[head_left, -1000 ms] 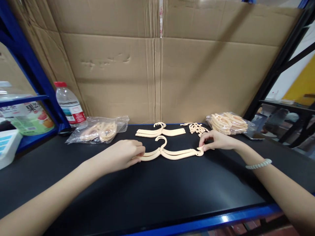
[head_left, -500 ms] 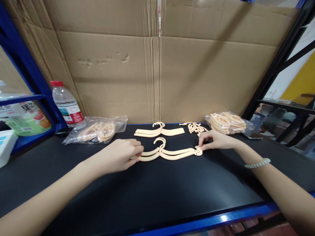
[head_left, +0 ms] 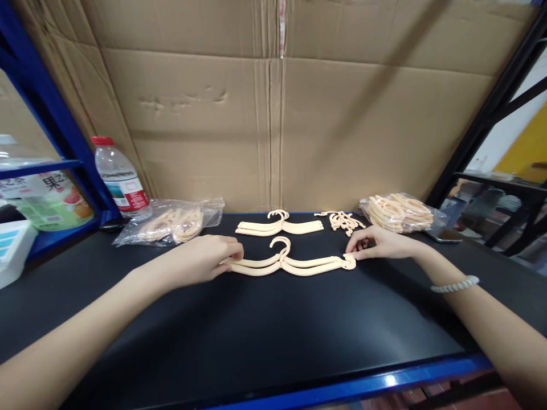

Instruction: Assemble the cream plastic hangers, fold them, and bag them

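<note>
A small stack of cream plastic hangers (head_left: 294,263) lies flat on the black tabletop (head_left: 265,336), hooks pointing away from me. My left hand (head_left: 205,262) pinches the stack's left end. My right hand (head_left: 380,245) pinches its right end, where a small cream clip sits against the fingertips. Behind it lies a second stack of cream hangers (head_left: 280,226). A loose pile of small cream clips (head_left: 342,220) rests just beyond my right hand.
A clear bag of cream parts (head_left: 171,223) lies at the back left, and another bag of cream rings (head_left: 399,212) at the back right. A water bottle (head_left: 120,176) stands by the blue shelf post. A cardboard wall (head_left: 273,114) closes off the back.
My left hand has slid a little outward to the left along the hanger stack. My right hand stays at the right end. The view has shifted slightly.
</note>
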Action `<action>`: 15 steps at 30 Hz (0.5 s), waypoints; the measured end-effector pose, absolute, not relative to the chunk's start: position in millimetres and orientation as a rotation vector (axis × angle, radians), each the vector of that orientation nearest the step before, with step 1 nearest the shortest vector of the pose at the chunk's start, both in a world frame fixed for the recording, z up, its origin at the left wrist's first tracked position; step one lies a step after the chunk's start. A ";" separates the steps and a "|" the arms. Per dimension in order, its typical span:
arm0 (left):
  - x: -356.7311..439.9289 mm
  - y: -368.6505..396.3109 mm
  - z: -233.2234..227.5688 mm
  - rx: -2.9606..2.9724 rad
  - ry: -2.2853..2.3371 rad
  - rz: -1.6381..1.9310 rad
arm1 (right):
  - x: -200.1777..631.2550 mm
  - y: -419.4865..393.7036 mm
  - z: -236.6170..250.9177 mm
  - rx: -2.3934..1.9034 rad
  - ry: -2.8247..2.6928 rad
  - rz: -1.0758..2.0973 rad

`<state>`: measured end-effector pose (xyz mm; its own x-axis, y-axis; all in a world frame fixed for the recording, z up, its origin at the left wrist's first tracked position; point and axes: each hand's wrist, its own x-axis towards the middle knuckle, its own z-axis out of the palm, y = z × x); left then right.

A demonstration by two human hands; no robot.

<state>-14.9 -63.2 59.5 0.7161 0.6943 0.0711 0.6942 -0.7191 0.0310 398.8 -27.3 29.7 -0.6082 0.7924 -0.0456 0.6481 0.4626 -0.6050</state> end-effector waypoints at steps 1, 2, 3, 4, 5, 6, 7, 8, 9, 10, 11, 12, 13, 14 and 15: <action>-14.6 -62.8 59.0 2.910 1.179 0.125 | 399.1 -27.1 29.6 -1.248 -2.466 0.877; -14.3 -62.5 58.6 2.911 1.181 0.128 | 399.5 -26.8 29.5 -1.255 -2.460 0.888; -14.0 -62.3 58.2 2.910 1.183 0.131 | 399.8 -26.6 29.4 -1.260 -2.457 0.894; -13.7 -62.2 57.8 2.906 1.185 0.134 | 400.1 -26.5 29.4 -1.258 -2.454 0.895; -13.5 -62.1 57.4 2.900 1.188 0.135 | 400.3 -26.4 29.4 -1.252 -2.452 0.893; -13.3 -62.0 57.1 2.896 1.190 0.136 | 400.5 -26.3 29.3 -1.244 -2.450 0.889; -13.0 -61.8 56.8 2.895 1.193 0.134 | 400.6 -26.3 29.3 -1.238 -2.449 0.884; -12.8 -61.7 56.6 2.894 1.198 0.129 | 400.7 -26.2 29.3 -1.239 -2.449 0.881; -12.6 -61.5 56.5 2.896 1.202 0.122 | 400.9 -26.2 29.2 -1.247 -2.451 0.880; -12.5 -61.3 56.5 2.900 1.204 0.116 | 401.2 -26.1 29.2 -1.258 -2.454 0.877; -12.4 -61.1 56.7 2.903 1.206 0.110 | 401.7 -26.0 29.2 -1.267 -2.460 0.871; -12.5 -61.1 57.0 2.902 1.213 0.102 | 402.2 -26.0 29.4 -1.271 -2.468 0.860; -12.7 -61.2 57.5 2.900 1.221 0.093 | 402.7 -26.0 29.8 -1.271 -2.479 0.840; -12.8 -61.6 57.9 2.900 1.232 0.086 | 403.2 -26.3 30.4 -1.269 -2.488 0.814; -12.7 -62.4 58.2 2.902 1.247 0.084 | 403.3 -26.8 31.3 -1.268 -2.492 0.787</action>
<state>-12.7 -62.4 58.2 0.6873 0.7242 0.0562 0.7252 -0.6886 0.0041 403.3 -26.8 31.3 -0.5964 0.8021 -0.0317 0.6747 0.4795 -0.5611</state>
